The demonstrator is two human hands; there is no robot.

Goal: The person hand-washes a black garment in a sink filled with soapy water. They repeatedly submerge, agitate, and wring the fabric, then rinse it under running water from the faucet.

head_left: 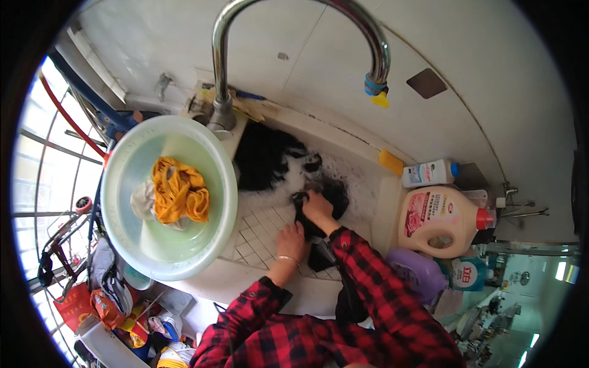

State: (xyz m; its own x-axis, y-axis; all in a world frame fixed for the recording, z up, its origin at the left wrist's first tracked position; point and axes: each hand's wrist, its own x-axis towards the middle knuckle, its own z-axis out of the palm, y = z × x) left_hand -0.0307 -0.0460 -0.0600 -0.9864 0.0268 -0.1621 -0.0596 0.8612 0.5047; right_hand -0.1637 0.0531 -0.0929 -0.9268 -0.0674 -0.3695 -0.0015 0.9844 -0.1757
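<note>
In a laundry sink with a ridged washboard slope (257, 234), a black garment (333, 198) lies partly in foamy water. My right hand (317, 209) is closed on a bunched part of this cloth. My left hand (291, 244) rests against the cloth's left edge over the washboard; its fingertips are partly hidden, so its hold is unclear. Black fabric also trails beneath my right forearm and over the sink's front edge. Another black, soaked cloth (264, 158) lies at the sink's back left, with suds (294, 175) beside it.
A translucent basin (230, 198) at left holds water with orange cloth (179, 191) and white cloth (143, 200). A curved metal faucet (221, 60) arches overhead. Along the right edge stand a yellow sponge (390, 162), a white bottle (425, 173), a beige detergent jug (437, 221) and a purple bottle (416, 273).
</note>
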